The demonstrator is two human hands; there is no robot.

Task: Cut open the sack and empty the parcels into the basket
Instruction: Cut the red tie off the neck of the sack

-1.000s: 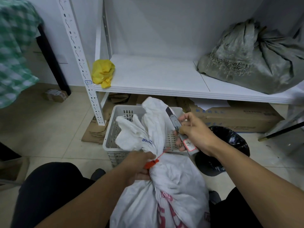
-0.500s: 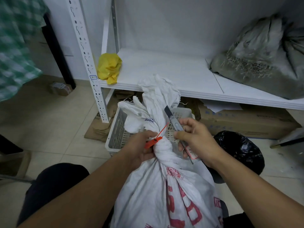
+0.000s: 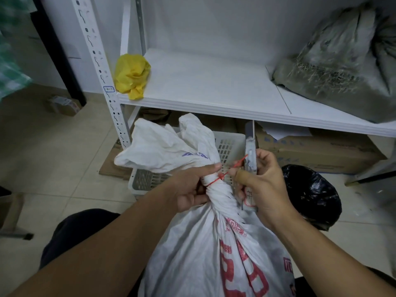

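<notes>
A white woven sack (image 3: 205, 249) with red print stands between my knees, its neck cinched by a red zip tie (image 3: 222, 176). My left hand (image 3: 192, 185) grips the sack's neck just below the loose top. In my right hand (image 3: 261, 185) is a grey utility knife (image 3: 250, 151), blade pointing up, while thumb and forefinger pinch the tie's free tail. A white slotted plastic basket (image 3: 231, 144) sits on the floor right behind the sack, mostly hidden by the sack's floppy top.
A white metal shelf (image 3: 214, 88) spans above the basket, carrying a yellow bag (image 3: 131, 76) at its left and a grey sack (image 3: 342, 67) at its right. A black-lined bin (image 3: 312, 194) stands to the right. Cardboard boxes (image 3: 321, 151) lie under the shelf.
The knife turned from slanting left near the sack's top to upright at the right of the neck. My right fingers took hold of the tie's tail. The sack's top flopped lower.
</notes>
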